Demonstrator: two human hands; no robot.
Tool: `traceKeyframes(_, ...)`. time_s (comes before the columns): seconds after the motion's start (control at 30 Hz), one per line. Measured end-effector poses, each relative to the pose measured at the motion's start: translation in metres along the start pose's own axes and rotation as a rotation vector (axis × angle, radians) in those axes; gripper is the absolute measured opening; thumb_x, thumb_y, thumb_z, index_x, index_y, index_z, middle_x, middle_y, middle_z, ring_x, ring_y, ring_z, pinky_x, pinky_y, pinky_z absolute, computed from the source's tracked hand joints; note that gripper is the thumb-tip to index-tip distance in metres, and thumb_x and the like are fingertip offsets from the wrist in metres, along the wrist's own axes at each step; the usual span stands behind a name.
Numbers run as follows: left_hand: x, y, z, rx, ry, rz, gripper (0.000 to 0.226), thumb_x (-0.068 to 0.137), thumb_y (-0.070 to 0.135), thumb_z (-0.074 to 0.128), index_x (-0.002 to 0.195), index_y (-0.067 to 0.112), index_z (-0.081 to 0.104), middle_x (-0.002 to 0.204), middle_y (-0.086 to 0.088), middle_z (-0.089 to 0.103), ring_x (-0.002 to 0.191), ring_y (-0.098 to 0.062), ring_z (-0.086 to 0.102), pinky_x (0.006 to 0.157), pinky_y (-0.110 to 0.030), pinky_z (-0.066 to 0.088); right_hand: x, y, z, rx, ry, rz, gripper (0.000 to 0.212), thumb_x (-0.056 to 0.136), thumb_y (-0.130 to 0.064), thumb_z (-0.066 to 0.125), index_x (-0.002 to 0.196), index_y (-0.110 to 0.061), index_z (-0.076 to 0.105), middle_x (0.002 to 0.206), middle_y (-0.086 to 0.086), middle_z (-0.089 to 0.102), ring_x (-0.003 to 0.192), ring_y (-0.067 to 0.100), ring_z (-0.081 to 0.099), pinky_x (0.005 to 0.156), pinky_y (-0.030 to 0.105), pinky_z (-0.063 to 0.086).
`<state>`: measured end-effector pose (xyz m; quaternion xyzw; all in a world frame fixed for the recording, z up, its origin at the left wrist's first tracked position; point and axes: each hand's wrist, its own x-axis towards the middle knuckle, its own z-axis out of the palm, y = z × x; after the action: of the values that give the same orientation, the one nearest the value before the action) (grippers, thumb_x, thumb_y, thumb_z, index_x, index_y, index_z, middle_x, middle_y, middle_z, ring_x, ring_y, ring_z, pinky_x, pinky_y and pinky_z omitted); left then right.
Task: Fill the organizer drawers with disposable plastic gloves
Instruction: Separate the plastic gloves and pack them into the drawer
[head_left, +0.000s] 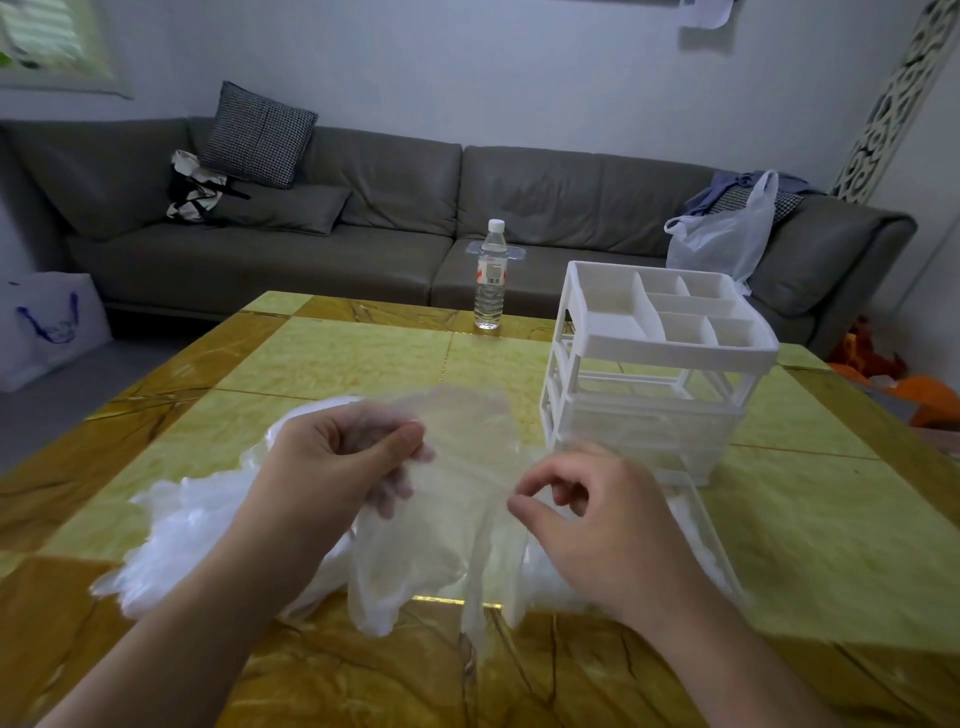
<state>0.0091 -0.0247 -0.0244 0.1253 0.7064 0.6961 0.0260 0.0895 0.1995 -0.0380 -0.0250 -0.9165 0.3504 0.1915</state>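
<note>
— Holding what?
— Both hands, left hand (332, 457) and right hand (587, 499), pinched one glove (457, 499) above the pile (197, 525), near the organizer (654, 364).
— Advice?
— Folding it flat first seemed wise.

The glove (447, 499) at the centre is thin, clear, crinkled plastic film, and the heap of gloves (208, 525) at about eight o'clock from it looks like the same film, cloudy white where layered. The organizer (660, 358) at two o'clock is matt white plastic with frosted translucent drawers. The table (337, 358) is glossy, veined yellow stone-look tile; at twelve o'clock stands a clear plastic bottle (491, 280) before a matt grey sofa (395, 218).
</note>
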Motion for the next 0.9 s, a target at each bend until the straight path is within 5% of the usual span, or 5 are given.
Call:
traceKeyframes(0.3, 0.007, 0.0, -0.015, 0.01, -0.018, -0.064, 0.011, 0.09, 0.015, 0.076, 0.096, 0.006, 0.078, 0.089, -0.012, 0.08, 0.058, -0.014, 0.063, 0.048, -0.023, 0.05, 0.009, 0.011, -0.012, 0.587, -0.025, 0.257, 0.01, 0.1, 0.002, 0.065, 0.093, -0.004, 0.068, 0.069, 0.01, 0.072, 0.061, 0.019, 0.062, 0.061, 0.029, 0.05)
traceKeyframes(0.5, 0.006, 0.0, -0.016, 0.02, -0.047, -0.073, 0.015, 0.089, 0.018, 0.077, 0.1, 0.008, 0.079, 0.092, -0.012, 0.08, 0.061, -0.015, 0.066, 0.059, -0.027, 0.052, 0.011, 0.018, -0.026, 0.602, -0.113, 0.291, 0.012, 0.1, -0.011, 0.07, 0.093, -0.014, 0.079, 0.068, 0.014, 0.06, 0.058, 0.029, 0.052, 0.053, 0.037, 0.045)
traceKeyframes(0.63, 0.001, -0.001, -0.008, -0.002, -0.091, -0.102, 0.014, 0.088, 0.014, 0.078, 0.099, 0.005, 0.078, 0.09, -0.014, 0.08, 0.059, -0.016, 0.065, 0.057, -0.026, 0.054, 0.003, 0.004, -0.025, 0.302, -0.21, 0.122, 0.035, 0.076, -0.043, 0.089, 0.108, -0.037, 0.078, 0.086, -0.011, 0.07, 0.071, 0.011, 0.058, 0.068, 0.025, 0.052)
traceKeyframes(0.73, -0.003, -0.002, 0.0, 0.016, -0.155, -0.113, 0.012, 0.088, 0.013, 0.078, 0.098, 0.006, 0.079, 0.089, -0.013, 0.08, 0.058, -0.016, 0.065, 0.052, -0.023, 0.051, 0.003, -0.001, -0.012, 0.343, -0.037, 0.095, 0.004, 0.092, -0.028, 0.081, 0.088, -0.029, 0.081, 0.07, -0.011, 0.072, 0.057, 0.016, 0.057, 0.059, 0.019, 0.046)
traceKeyframes(0.9, 0.001, -0.002, -0.008, -0.045, -0.18, -0.174, 0.016, 0.094, 0.007, 0.069, 0.102, 0.011, 0.082, 0.09, -0.012, 0.078, 0.062, -0.013, 0.064, 0.053, -0.022, 0.051, 0.01, 0.007, -0.011, 0.709, 0.116, 0.363, 0.021, 0.102, -0.01, 0.067, 0.085, -0.008, 0.079, 0.062, 0.008, 0.07, 0.05, 0.018, 0.061, 0.047, 0.028, 0.052)
